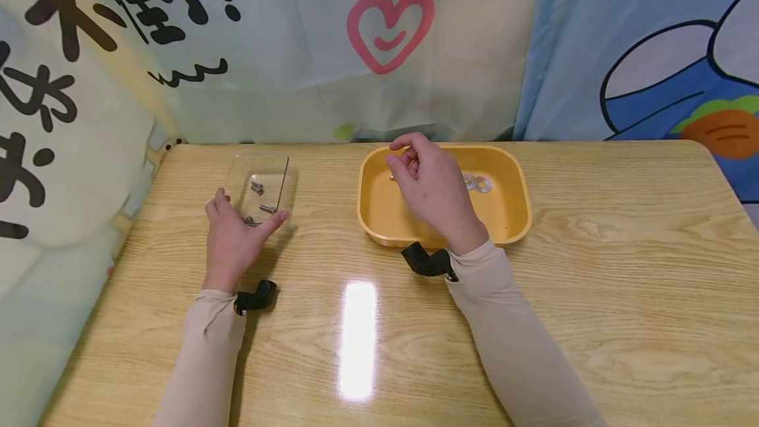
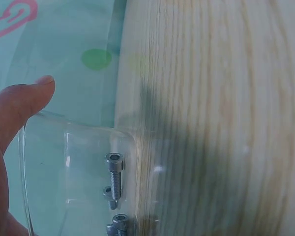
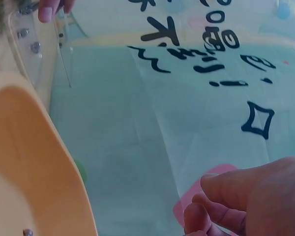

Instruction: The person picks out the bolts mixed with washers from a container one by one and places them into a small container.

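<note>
My left hand point(image 1: 234, 242) holds a clear plastic box point(image 1: 290, 193) at its near end, with the thumb on the right side and fingers on the left. In the left wrist view the thumb lies across the box's rim. Inside are several silver socket-head screws point(image 2: 116, 174). Above the yellow tray point(image 1: 516, 216) hovers my right hand point(image 1: 435, 186), its fingers loosely curled; no item shows between thumb and fingers. Two flat washers point(image 1: 483, 184) rest in the tray right of this hand. A small metal piece point(image 3: 27, 232) shows in the tray in the right wrist view.
Both containers stand toward the back of a wood-grain table point(image 1: 622, 269). A printed curtain point(image 1: 474, 71) hangs right behind its back edge. Black camera mounts point(image 1: 427, 260) stick out from both wrists.
</note>
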Demonstrator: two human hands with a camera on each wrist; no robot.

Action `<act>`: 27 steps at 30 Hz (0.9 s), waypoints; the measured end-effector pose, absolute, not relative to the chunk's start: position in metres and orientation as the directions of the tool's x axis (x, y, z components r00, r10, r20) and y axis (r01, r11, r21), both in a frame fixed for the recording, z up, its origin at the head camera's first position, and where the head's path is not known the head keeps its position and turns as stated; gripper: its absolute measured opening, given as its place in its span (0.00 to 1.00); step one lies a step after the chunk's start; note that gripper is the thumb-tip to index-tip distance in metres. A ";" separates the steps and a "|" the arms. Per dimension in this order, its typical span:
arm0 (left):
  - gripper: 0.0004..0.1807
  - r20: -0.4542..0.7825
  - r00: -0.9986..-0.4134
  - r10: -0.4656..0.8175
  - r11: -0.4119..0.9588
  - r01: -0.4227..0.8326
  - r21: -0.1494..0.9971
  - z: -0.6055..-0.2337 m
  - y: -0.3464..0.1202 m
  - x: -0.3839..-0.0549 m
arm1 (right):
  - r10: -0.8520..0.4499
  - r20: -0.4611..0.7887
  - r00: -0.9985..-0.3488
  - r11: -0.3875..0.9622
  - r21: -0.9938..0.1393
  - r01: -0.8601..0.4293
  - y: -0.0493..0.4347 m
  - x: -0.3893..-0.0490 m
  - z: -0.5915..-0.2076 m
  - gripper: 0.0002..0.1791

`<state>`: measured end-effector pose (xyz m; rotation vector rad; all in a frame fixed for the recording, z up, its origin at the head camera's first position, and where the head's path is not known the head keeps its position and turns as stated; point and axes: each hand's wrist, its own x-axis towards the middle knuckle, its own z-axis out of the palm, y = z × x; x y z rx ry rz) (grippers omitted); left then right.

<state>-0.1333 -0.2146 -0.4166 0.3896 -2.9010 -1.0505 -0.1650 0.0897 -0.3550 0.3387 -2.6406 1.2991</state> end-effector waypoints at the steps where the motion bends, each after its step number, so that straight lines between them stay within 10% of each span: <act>1: 0.69 -0.055 -0.968 -0.244 0.742 -0.223 0.632 -0.417 -0.215 -0.133 | -0.120 0.255 -0.960 0.592 -0.758 -0.275 0.092 -0.166 -0.355 0.13; 27: 0.69 -0.065 -0.967 -0.246 0.742 -0.231 0.630 -0.415 -0.214 -0.133 | -0.042 0.211 -0.977 0.692 -0.699 -0.180 0.138 -0.186 -0.347 0.17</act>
